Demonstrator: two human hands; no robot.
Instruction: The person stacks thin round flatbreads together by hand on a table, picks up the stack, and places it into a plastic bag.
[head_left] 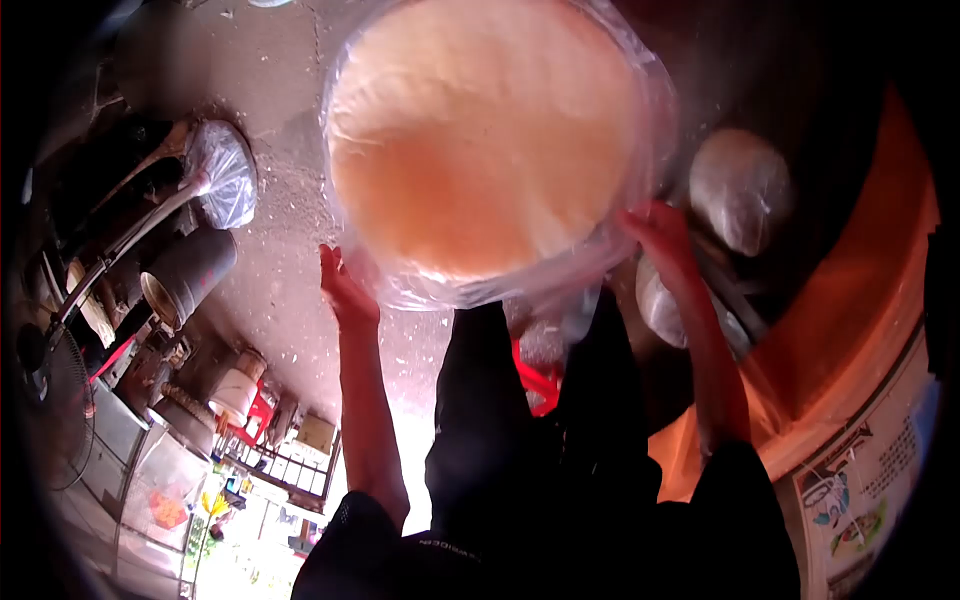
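Observation:
A large round, pale orange-cream slab (pixel 480 130) lies inside a clear plastic bag (pixel 440 292) at the top centre, raised above my legs. My left hand (pixel 350 292) is at the bag's lower left edge, its fingertips showing beside the plastic and its palm side against it. At the lower right edge, my right hand (pixel 660 238) has its fingers closed on the gathered plastic. The far edge of the slab is cut off by the frame.
Plastic-wrapped bundles (pixel 740 190) lie at the right, near an orange sheet (pixel 840 330). On the left are a plastic-covered round head on a pole (pixel 222 172), a grey bucket (pixel 190 275) and a fan (pixel 55 410). A red stool (pixel 538 385) shows between my legs.

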